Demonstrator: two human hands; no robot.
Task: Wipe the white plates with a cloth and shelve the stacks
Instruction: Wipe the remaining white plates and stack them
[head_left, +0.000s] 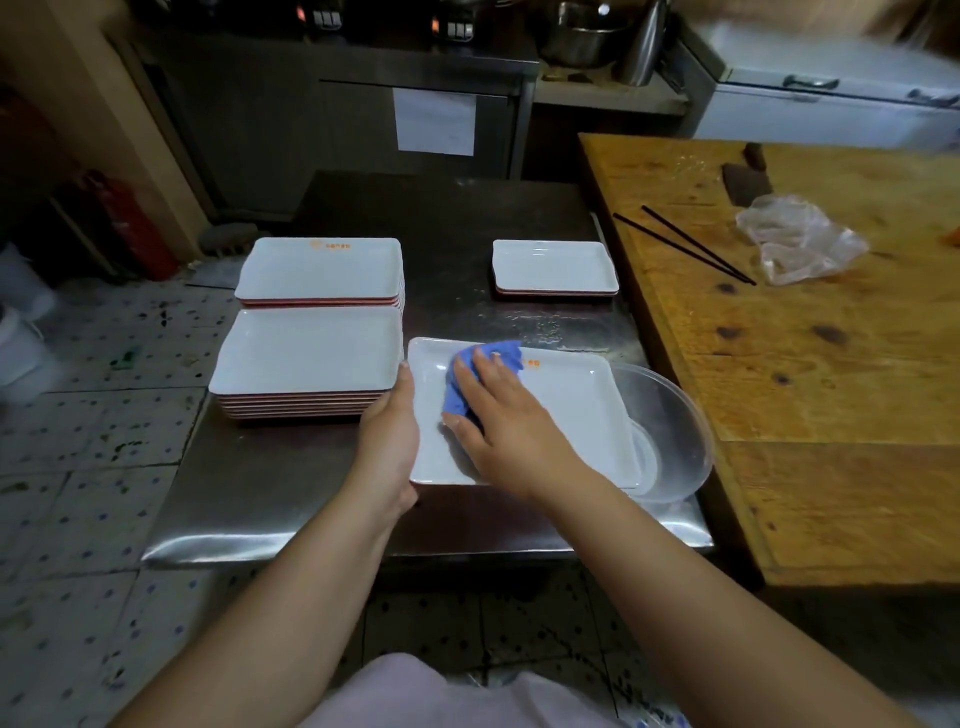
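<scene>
We are looking through a single head-worn wide-angle camera, pointing forward and steeply down from above the steel table (249, 478). It is sitting close: both forearms are reaching in from the bottom edge, and our own clothing is showing at the very bottom. The lens is bending the floor tiles (93, 467) at left and taking in the wooden counter (831, 389) at right. No second view is sharing the scene.

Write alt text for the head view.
A right hand presses a blue cloth onto a white plate while the left hand grips its edge. Three plate stacks sit on the steel table.
</scene>
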